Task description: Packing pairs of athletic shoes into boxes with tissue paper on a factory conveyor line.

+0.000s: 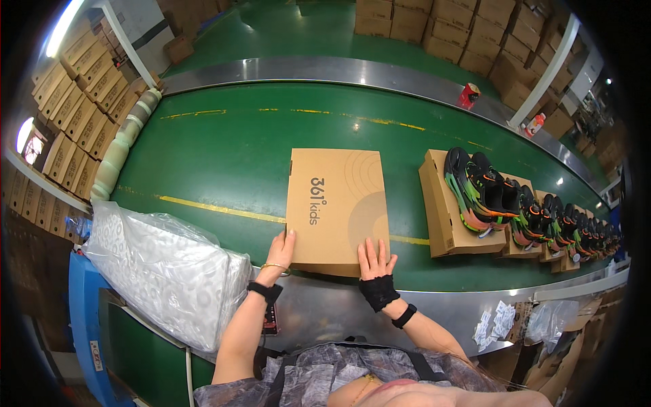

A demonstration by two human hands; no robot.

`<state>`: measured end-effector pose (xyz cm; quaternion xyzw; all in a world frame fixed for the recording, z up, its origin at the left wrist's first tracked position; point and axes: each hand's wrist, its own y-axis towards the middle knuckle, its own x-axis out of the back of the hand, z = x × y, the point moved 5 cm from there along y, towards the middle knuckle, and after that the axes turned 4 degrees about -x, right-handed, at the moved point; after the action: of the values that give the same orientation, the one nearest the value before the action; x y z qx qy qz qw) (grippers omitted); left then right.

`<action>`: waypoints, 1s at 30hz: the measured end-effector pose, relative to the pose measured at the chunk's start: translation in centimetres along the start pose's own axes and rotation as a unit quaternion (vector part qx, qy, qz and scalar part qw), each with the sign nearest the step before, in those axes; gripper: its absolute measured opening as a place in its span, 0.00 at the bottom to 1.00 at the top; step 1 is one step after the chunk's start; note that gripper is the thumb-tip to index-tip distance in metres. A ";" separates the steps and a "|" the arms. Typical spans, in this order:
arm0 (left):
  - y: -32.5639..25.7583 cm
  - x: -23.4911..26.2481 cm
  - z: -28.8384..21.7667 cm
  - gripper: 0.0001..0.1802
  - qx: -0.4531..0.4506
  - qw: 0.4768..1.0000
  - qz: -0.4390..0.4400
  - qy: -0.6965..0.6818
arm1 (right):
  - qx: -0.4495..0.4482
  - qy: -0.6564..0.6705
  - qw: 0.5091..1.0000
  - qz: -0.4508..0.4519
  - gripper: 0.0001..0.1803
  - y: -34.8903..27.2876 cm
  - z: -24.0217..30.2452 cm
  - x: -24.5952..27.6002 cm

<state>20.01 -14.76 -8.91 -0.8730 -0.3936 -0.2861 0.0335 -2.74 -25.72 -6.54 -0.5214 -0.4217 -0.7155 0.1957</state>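
Note:
A closed brown cardboard shoebox (324,234) with dark print on its lid lies on the green conveyor belt in front of me. My left hand (282,249) grips its near left edge, thumb up at the lid and the other fingers partly hidden along the side. My right hand (377,263), in a black fingerless wrist cover, rests on the lid's near right corner with fingers stretched and apart. To the right, a pair of black, green and orange sneakers (478,190) sits on another shoebox (437,203).
More boxes topped with sneakers (532,220) run off to the right. A plastic-wrapped stack of patterned white paper (169,271) stands left. White slips (498,320) lie on the metal edge (420,308). A red can (468,96) stands on the far rail. Stacked shoeboxes (74,108) fill the far left.

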 end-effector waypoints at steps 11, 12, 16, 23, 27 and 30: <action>-2.0 -2.8 -2.2 0.28 0.003 0.999 0.043 -0.005 | -0.013 -0.043 0.998 0.052 0.25 -1.6 -2.9 0.9; -1.1 -3.1 -1.7 0.29 0.087 0.988 0.123 -0.016 | -0.019 -0.038 0.997 0.067 0.25 -1.1 -3.3 1.0; -0.8 -4.5 -2.4 0.31 0.330 0.807 0.220 -0.438 | -0.018 0.027 0.994 0.104 0.29 0.8 -3.8 4.0; -4.3 -2.0 -5.9 0.31 0.283 0.794 0.122 -0.525 | 0.059 0.047 0.997 0.006 0.22 2.3 -2.5 13.4; -9.3 3.8 -8.5 0.25 0.215 0.817 0.011 -0.536 | 0.127 0.138 0.974 -0.124 0.23 0.9 -1.7 19.4; -14.1 10.9 -7.6 0.19 0.088 0.819 -0.113 -0.556 | 0.093 0.253 0.945 -0.183 0.25 -0.1 -3.2 21.8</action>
<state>12.22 0.08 0.79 -0.8262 -0.4648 0.2821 -0.1472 -12.94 -24.82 12.94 -0.2165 -0.5112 -0.8048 0.2098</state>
